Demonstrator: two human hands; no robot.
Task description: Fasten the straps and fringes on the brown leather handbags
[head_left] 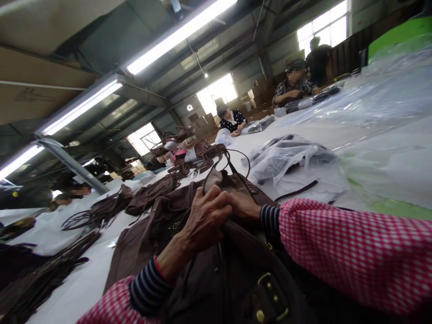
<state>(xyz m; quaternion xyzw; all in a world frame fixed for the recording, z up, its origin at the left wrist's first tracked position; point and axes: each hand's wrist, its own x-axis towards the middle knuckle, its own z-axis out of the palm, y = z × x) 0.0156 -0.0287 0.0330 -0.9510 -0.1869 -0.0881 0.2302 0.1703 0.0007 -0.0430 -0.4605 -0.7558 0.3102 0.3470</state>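
A dark brown bag [202, 279] with brass-coloured buckles and a strap fitting lies in front of me, its opening toward my hands. Over that opening my left hand [209, 216] is closed, its curled fingers gripping the bag's edge. My right hand [245, 208] reaches in from the right, touching the bag just behind the left one. Its fingers are hidden by the left hand and the fabric. A lighter lining [213, 179] shows at the mouth, and thin handles [232, 163] loop up beyond it.
More brown bags [153, 193] lie along the white table [83, 292]. Dark straps [50, 274] are piled at the left. Plastic-wrapped goods [293, 157] sit to the right, near clear plastic sheets [381, 99]. Several people work farther back, one person [232, 120] in dotted clothing.
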